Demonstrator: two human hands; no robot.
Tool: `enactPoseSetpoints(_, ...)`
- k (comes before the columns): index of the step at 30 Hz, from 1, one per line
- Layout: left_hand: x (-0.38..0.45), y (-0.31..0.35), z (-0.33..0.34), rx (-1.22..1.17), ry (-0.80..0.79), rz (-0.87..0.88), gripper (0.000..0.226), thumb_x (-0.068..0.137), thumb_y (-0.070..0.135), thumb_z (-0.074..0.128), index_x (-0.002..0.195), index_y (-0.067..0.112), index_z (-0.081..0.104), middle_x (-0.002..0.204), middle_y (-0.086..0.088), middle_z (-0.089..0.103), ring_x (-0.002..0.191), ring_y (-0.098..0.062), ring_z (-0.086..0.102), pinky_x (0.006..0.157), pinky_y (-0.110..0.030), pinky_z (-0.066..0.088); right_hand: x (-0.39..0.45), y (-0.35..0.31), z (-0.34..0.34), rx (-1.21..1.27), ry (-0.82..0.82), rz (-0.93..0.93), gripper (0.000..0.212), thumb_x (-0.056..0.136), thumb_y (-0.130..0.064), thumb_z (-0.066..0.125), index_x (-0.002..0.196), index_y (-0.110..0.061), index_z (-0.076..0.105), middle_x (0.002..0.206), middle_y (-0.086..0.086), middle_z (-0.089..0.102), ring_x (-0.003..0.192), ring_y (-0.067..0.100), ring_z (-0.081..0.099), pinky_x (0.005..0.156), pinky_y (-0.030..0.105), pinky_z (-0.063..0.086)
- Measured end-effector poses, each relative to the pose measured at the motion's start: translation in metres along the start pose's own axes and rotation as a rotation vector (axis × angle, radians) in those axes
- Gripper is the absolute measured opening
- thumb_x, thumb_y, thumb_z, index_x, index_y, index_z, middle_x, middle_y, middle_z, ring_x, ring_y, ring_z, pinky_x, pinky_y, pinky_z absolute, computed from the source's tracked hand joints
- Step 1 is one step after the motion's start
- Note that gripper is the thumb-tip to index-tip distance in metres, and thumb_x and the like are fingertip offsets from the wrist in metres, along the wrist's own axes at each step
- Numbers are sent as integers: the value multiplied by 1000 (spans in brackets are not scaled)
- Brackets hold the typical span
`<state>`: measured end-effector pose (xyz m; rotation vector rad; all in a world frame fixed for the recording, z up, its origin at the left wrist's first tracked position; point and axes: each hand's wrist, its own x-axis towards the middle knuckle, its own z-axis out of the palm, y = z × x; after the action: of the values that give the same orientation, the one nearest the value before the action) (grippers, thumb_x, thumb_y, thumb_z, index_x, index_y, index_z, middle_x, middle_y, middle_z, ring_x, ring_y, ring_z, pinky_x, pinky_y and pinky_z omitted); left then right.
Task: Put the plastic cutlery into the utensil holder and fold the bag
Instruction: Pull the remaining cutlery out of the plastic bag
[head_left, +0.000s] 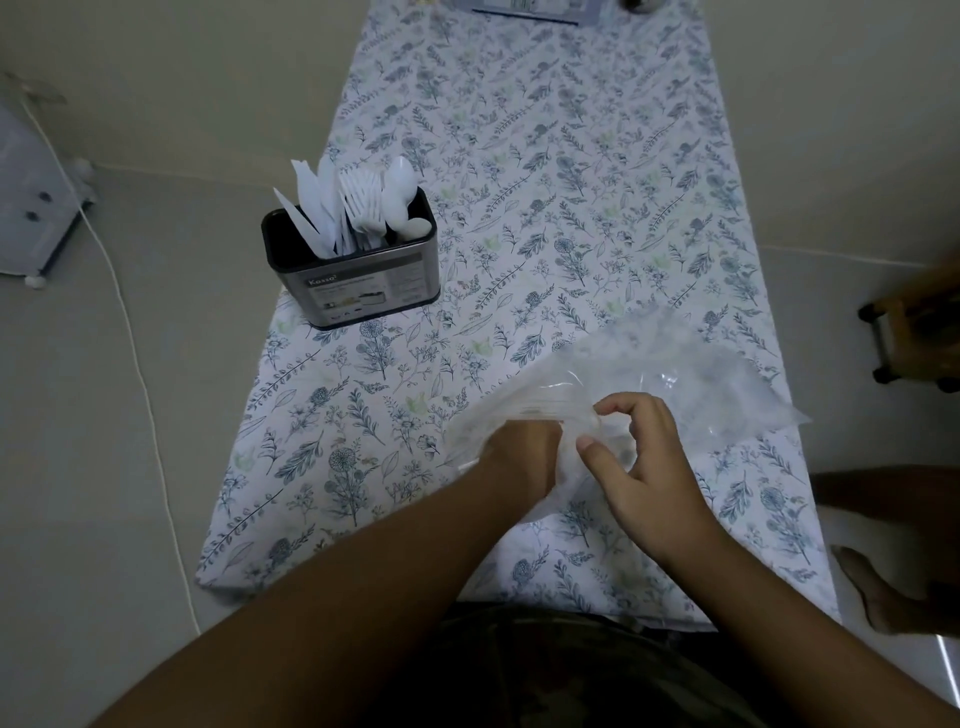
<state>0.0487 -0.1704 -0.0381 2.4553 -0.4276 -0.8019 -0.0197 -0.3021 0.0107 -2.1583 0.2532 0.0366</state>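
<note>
Two bare forearms reach in from the bottom edge, over a dark patterned garment at the person's waist, toward the near end of a long desk (519, 156) covered with a white cloth printed with blue-grey leaves and flowers. The left hand (519, 447) lies partly inside or under the near edge of a clear, crinkled plastic bag (691, 364), with its fingers hidden by the film, so how far they are closed cannot be told. The right hand (644, 457) is curled, with the thumb and the bent fingers pinching a gathered bunch of the bag's film just beside the left hand. The rest of the bag spreads out flat on the cloth to the right, reaching the desk's right edge.

Well apart from the bag, at the desk's left edge, stands a dark rectangular metal utensil holder (363, 280) with a printed label on its front. It is upright and filled with white plastic cutlery (358, 208): knives at the left, forks in the middle, spoons at the right, all standing handle down.

On the pale floor at the left a thin white cable (140, 374) runs past the desk. A bare foot (883, 597) rests on the floor at the lower right.
</note>
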Motion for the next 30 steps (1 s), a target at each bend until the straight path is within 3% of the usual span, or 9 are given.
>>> enactPoseSetpoints(3, -4, -4, -3, 141, -28, 9, 25, 95, 13, 56, 118, 6, 63, 114, -15, 66, 106, -33, 63, 92, -43, 52, -1, 2, 0, -29, -45, -51, 47, 96, -22, 65, 135, -39, 46, 136, -17, 43, 134, -11, 32, 104, 1, 19)
enactPoseSetpoints(6, -11, -7, -3, 118, -22, -7, 24, 93, 23, 59, 111, 8, 62, 107, -11, 66, 102, -29, 65, 87, -38, 54, -2, 4, 2, -72, -101, -49, 58, 99, -31, 56, 151, -43, 33, 159, -15, 26, 149, -1, 16, 113, 15, 12)
enactPoseSetpoints(11, -41, -29, -6, 54, 50, -135, 27, 89, 37, 62, 95, 17, 46, 82, 3, 49, 76, -16, 52, 61, -28, 40, 3, 15, 0, -154, -215, 18, 67, 102, -30, 55, 156, -49, 21, 169, -17, 1, 152, 1, -4, 123, 39, 4)
enactPoseSetpoints(14, -64, -55, -5, 32, 70, -202, 29, 89, 45, 60, 98, 21, 46, 87, 3, 54, 75, -13, 54, 63, -29, 47, 11, 25, -3, -327, -271, 8, 73, 97, -40, 59, 156, -51, 17, 171, -11, -3, 156, 9, -9, 126, 50, -1)
enactPoseSetpoints(18, -92, -90, -4, -28, 53, -288, 39, 85, 48, 62, 108, 18, 55, 90, 4, 59, 73, -10, 57, 60, -24, 47, 24, 39, -5, -500, -343, 52, 83, 87, -55, 53, 159, -44, 13, 172, 1, -7, 157, 21, -9, 126, 50, -1)
enactPoseSetpoints(22, -113, -112, -2, -74, 133, -415, 25, 91, 44, 61, 99, 22, 52, 83, 11, 52, 72, -6, 54, 65, -23, 46, 37, 55, -4, -641, -362, 92, 80, 96, -47, 55, 161, -39, 9, 172, 10, -7, 158, 27, -8, 125, 50, -5)
enactPoseSetpoints(25, -112, -112, -6, -188, 254, -488, 34, 89, 44, 62, 108, 16, 58, 94, 3, 61, 81, -12, 59, 68, -23, 46, 42, 62, -6, -660, -351, 86, 78, 97, -45, 54, 161, -40, 10, 172, 10, -5, 158, 27, -8, 123, 49, -7)
enactPoseSetpoints(30, -78, -88, -25, -336, 381, -580, 30, 88, 33, 65, 106, 13, 51, 87, 4, 54, 69, -4, 51, 52, -18, 39, 31, 70, -8, -694, -368, 18, 80, 97, -52, 50, 161, -40, 5, 172, 8, -8, 158, 25, -10, 124, 48, -8)
